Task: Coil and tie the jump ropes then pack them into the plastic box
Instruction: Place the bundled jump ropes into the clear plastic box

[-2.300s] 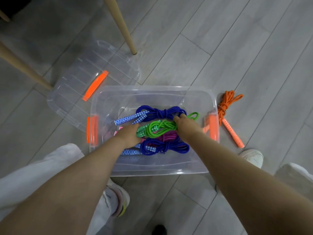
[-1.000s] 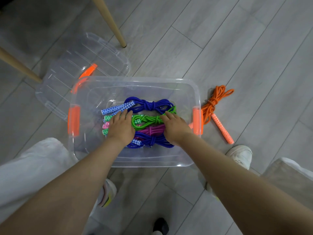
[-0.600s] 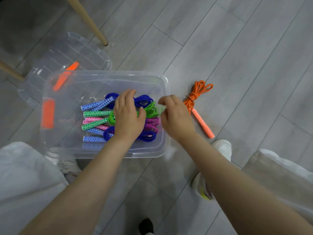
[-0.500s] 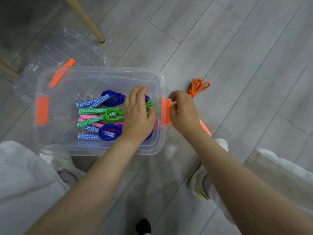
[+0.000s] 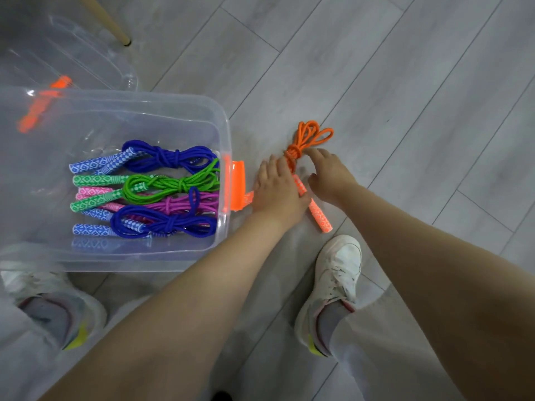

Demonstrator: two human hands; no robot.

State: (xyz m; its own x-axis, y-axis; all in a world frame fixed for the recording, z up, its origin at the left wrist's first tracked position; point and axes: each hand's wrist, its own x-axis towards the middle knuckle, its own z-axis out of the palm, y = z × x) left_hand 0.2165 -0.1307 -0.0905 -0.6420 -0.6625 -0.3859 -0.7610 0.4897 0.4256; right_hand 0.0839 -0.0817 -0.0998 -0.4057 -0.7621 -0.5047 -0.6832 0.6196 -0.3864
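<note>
A tied orange jump rope lies on the grey floor to the right of the clear plastic box. My left hand rests on its left side, fingers spread over the knot and one handle. On the rope's right side is my right hand, fingers apart, fingertips touching the knot. An orange handle sticks out below both hands. Inside the box lie two tied blue ropes, a green one and a pink one, handles pointing left.
The box's clear lid with an orange clip lies on the floor behind the box. A wooden furniture leg stands at the top left. My two white shoes are on the floor near the box.
Both hands left the box and moved right to the orange rope on the floor. The view shifted right, so the box now sits at the left.
</note>
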